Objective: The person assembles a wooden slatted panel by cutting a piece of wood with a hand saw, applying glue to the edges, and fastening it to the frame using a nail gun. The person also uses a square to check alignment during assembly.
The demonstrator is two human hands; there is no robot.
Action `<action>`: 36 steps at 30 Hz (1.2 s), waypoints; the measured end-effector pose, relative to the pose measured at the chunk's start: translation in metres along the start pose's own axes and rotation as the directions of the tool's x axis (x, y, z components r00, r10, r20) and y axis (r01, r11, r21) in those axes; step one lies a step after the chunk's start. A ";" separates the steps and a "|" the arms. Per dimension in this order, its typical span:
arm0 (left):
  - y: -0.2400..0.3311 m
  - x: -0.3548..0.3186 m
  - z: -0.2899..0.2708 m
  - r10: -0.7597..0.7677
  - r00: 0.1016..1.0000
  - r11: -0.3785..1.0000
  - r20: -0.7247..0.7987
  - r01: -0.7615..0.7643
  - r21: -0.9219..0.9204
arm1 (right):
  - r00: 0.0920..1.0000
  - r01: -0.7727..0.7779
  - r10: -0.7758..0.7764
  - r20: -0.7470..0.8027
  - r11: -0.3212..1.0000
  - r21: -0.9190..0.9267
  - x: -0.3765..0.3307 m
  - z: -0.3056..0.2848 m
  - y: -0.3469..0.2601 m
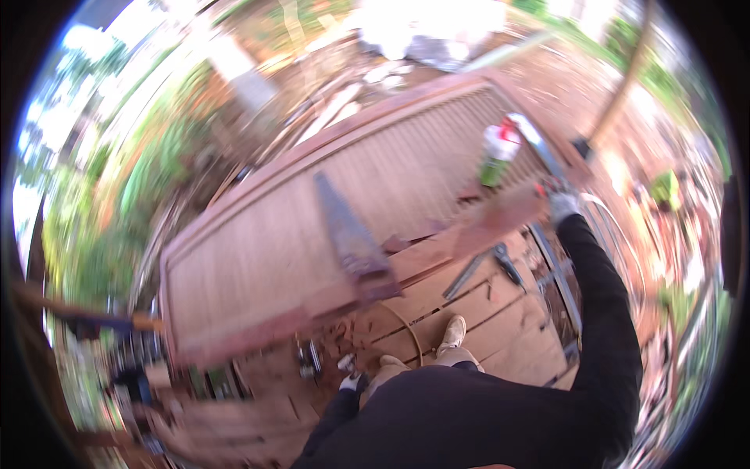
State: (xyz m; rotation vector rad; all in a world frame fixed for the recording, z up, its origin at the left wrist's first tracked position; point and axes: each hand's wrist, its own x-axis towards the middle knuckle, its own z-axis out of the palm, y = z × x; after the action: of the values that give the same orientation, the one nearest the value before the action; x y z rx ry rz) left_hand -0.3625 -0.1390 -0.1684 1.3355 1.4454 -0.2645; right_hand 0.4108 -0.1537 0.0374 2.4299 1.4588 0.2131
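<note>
The right hand (564, 207), in a pale glove at the end of a black sleeve, is at the door's right end, its fingers blurred beside a small red part; I cannot tell whether they grip it. The left hand (353, 381), also gloved, hangs low by the legs, near small metal items (309, 358) on the floor; whether its fingers are closed on anything I cannot tell.

The wooden door (250, 273) lies flat and slantwise across the middle, well apart from the left fingers and right beside the right ones, stretching away to their left. A saw (349, 234) lies on it, handle at the near edge. Nearer the right hand stands a white and green bottle (498, 152) with a red top.

Below are floor boards (484, 336) with gaps between them, bearing a dark-handled tool (508, 266), a thin hose (410, 324) and the person's shoes (453, 332). Outdoors, reddish ground (574, 90) spreads beyond the door, with a slanted pole (625, 86) at right and blurred greenery (168, 148) at left.
</note>
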 end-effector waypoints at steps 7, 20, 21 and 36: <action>-0.041 -0.031 0.092 -0.087 0.945 0.988 -0.316 0.123 0.097 | 0.978 0.192 -0.197 0.070 0.979 0.075 0.066 0.054 0.050; -0.239 -0.205 0.267 -0.482 0.847 0.839 -0.225 0.372 -0.396 | 0.995 -0.036 0.060 -0.081 0.962 0.271 -0.003 0.027 -0.040; -0.268 -0.211 0.291 -0.505 0.842 0.807 -0.188 0.384 -0.448 | 0.992 -0.069 0.097 -0.076 0.949 0.306 -0.019 0.020 -0.068; -0.206 -0.259 0.048 -0.202 0.979 -0.228 0.029 -0.018 -0.974 | 0.495 -0.368 -0.866 -0.073 -0.285 0.885 -0.409 -0.115 -0.569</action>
State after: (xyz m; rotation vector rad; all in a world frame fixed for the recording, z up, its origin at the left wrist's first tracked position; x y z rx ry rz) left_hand -0.5632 -0.3916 -0.0809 -0.2553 1.1996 0.8948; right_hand -0.2907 -0.2429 -0.0293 1.4748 1.8593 -3.0065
